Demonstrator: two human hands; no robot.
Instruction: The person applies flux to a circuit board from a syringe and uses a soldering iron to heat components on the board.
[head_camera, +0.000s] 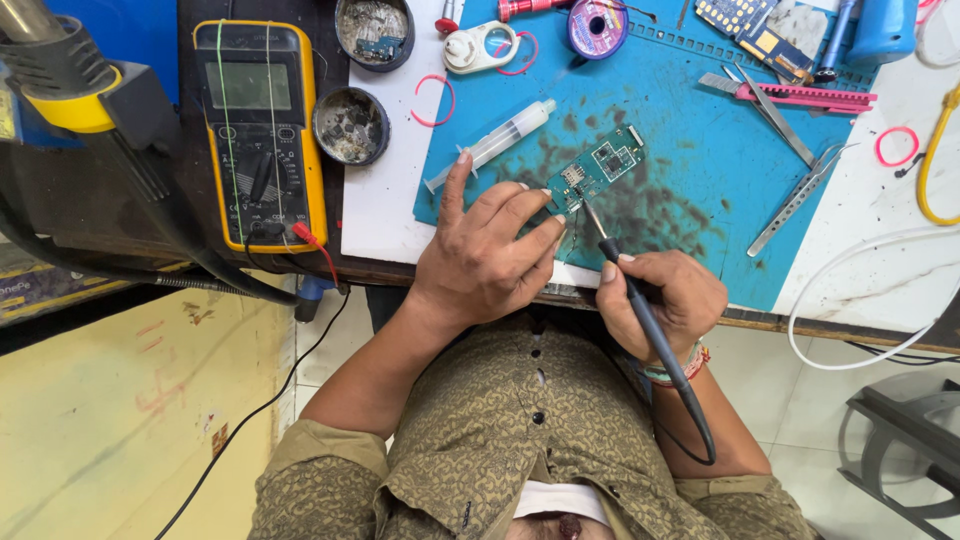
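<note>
A small green circuit board (600, 168) lies on a stained blue work mat (700, 130). My left hand (487, 255) rests at the mat's near edge, its fingertips pressing the board's near end. My right hand (668, 298) grips a black soldering iron (640, 305) like a pen. The iron's metal tip touches the board's near end, right beside my left fingertips. The iron's cord loops back past my right wrist.
A clear syringe (495, 143) lies left of the board. Tweezers (795, 195) and a pink tool (810, 97) lie at the mat's right. A yellow multimeter (258, 135) and two round tins (351, 125) stand at left. A white cable (850, 300) curves at right.
</note>
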